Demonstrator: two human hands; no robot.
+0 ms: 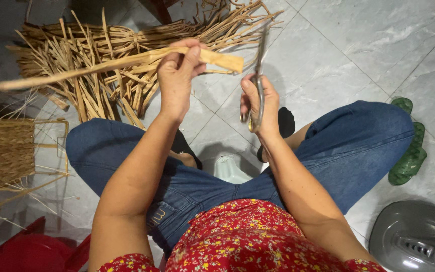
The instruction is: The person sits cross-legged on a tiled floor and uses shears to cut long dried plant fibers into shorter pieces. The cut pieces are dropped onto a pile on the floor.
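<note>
Hands at work over a grey tiled floor, the person seated low with knees spread in blue jeans.

- Left hand: raised toward 12 o'clock, thumb and fingers pinched closed on a long pale tan strip of dried plant fibre. The strip runs out to 9 o'clock past the frame edge. Its short cut end pokes out toward 3 o'clock, just beyond the fingers.
- Right hand: just to the 3 o'clock side of the left, wrapped closed around the handles of slim metal scissors. Blades point to 12 o'clock and look closed together. They stand near the strip's cut end but are not touching it.
- Behind the hands, 11 to 12 o'clock: a loose heap of similar dried tan strips on the floor.
- At 9 o'clock: a part-woven straw basket on a thin wire frame.
- At 3 o'clock: a pair of green plastic sandals.
- At 5 o'clock: a grey moulded plastic object, kind unclear.

Step, as I judge it: strip held out and steadied, scissors standing by, no cut engaged. A trim would call for opening the blades, bringing them across the free end, and keeping the left pinch firm so the strip does not twist.
</note>
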